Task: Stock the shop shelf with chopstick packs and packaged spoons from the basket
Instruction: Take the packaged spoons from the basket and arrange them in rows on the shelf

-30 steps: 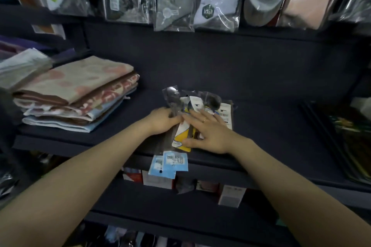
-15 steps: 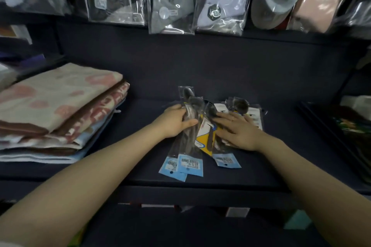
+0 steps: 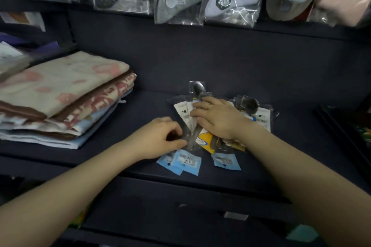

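Several spoon packs (image 3: 195, 126), bowls rearward

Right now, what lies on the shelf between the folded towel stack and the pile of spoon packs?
Nothing: in the head view that stretch of dark shelf is bare between the folded towel stack and the spoon packs.

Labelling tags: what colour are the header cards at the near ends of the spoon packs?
Light blue header cards with white barcode stickers; head view.

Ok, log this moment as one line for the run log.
stage: arranging spoon packs on shelf | left hand: pinching pack edge | right hand: flat on pile | basket: unseen
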### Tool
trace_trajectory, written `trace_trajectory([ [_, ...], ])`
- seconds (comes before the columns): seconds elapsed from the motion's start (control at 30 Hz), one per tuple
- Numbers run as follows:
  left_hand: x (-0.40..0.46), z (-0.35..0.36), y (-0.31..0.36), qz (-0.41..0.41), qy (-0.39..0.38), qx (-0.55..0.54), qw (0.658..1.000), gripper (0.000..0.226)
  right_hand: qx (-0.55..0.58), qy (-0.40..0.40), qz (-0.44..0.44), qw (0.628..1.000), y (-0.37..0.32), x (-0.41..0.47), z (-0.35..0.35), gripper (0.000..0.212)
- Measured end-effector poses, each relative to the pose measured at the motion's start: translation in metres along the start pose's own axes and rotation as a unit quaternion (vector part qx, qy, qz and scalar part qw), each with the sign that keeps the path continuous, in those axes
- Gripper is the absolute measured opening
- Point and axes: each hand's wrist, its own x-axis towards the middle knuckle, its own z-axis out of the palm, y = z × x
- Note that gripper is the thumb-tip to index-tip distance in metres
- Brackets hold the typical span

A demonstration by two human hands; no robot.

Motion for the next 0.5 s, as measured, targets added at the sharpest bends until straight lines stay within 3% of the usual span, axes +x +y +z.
trace_trajectory([
  [0.1,0.003,0.009,0.006,-0.029,0.002,0.026,0.999,0.039,0.008,0.033,-0.007,0.999,0.010,-0.011,0.002,0.062],
  [0.2,0.008,0.012,0.017,-0.063,-0.016,0.058,0.996,0.048,0.017,0.023,0.023,0.999,0.026,-0.021,0.005,0.034],
  [0.3,0.019,0.011,0.027,-0.077,-0.027,0.045,0.996,0.055,0.080,0.035,0.090,0.992,0.037,-0.023,0.001,0.029],
  [0.37,0.028,0.010,0.034,-0.079,-0.046,-0.003,0.996,0.056,0.163,0.077,0.165,0.970,0.041,-0.021,0.001,0.043],
  [0.43,0.035,0.010,0.041,-0.077,-0.058,-0.033,0.995,0.054,0.264,0.102,0.242,0.928,0.045,-0.021,0.001,0.066],
  [0.5,0.040,0.013,0.049,-0.065,-0.045,-0.042,0.996,0.051,0.361,0.101,0.291,0.881,0.051,-0.018,0.004,0.075],
])
